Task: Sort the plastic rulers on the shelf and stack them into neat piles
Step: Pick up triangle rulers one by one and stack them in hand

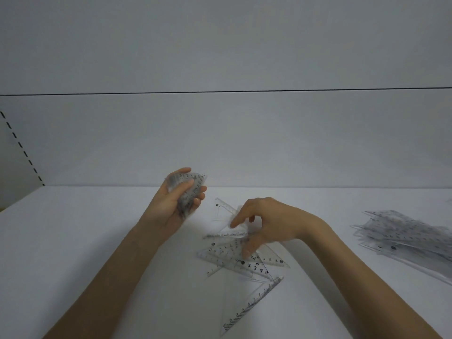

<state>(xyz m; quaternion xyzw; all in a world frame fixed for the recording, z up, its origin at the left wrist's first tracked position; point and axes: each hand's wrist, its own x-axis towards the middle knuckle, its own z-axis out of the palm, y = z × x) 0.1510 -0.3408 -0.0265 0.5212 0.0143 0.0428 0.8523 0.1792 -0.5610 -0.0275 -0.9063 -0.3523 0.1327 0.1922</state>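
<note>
1. Left hand (171, 204) is at 10 o'clock of the heap, raised off the shelf, palm up; fingers and thumb curl tight round a bundle of small triangle rulers (189, 189); the bundle's corners stick out past the hand at 12 and 6.
2. Right hand (266, 221) is half closed, low over the loose rulers (227, 255) just below frame centre; index finger (236, 222) points toward 9 o'clock; thumb (247, 249) has its tip down on the heap; a thin ruler edge runs between them; motion blur, so cannot tell whether it is pinched or only touched.
3. Rulers: clear rigid plastic, flat, triangular; black printed digits and scale ticks, a small black dot near a corner; the loose ones overlap at odd angles.
4. Large set square (249, 302) lies at 6 o'clock of the heap, flat on the shelf; hollow middle, fine scale along its long edge; its top corner is tucked under the smaller ones.
5. Stacked pile (403, 236) is at 3 o'clock, well apart from the heap; fanned, ragged, blurred.
6. Shelf (97, 241): matte white, smooth; back panel (220, 143) is the same white with a thin dark seam (220, 92) across it; slotted upright (22, 148) at 9 o'clock shows a row of dark slots.
7. Right forearm crosses the shelf between heap and pile; the right palm hides the heap's 3 o'clock part.
</note>
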